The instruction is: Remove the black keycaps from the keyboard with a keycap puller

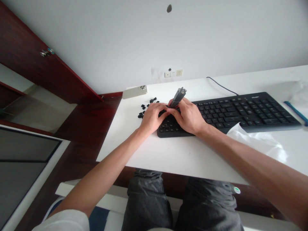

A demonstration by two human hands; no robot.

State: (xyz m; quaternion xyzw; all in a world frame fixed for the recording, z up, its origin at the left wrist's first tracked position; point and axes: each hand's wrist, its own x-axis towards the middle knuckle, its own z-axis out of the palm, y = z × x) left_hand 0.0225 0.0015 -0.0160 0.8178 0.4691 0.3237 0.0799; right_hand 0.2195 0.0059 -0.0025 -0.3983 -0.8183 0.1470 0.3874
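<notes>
A long black keyboard (231, 112) lies on the white table, and some keys are off its left part. Over that left part, my right hand (189, 115) is closed around a dark grey tool (179, 96) that points up and away. My left hand (152, 117) is pinched at the keyboard's left end, its fingertips meeting those of my right hand; whatever sits between them is too small and hidden to name. Several loose black keycaps (142, 106) are scattered on the table just beyond and left of my left hand.
A phone (134, 92) lies at the table's back left corner. Crumpled white tissue (258, 142) sits in front of the keyboard, near my right forearm. A teal stick-like item (297, 113) lies at the right. The keyboard cable (222, 86) runs toward the wall.
</notes>
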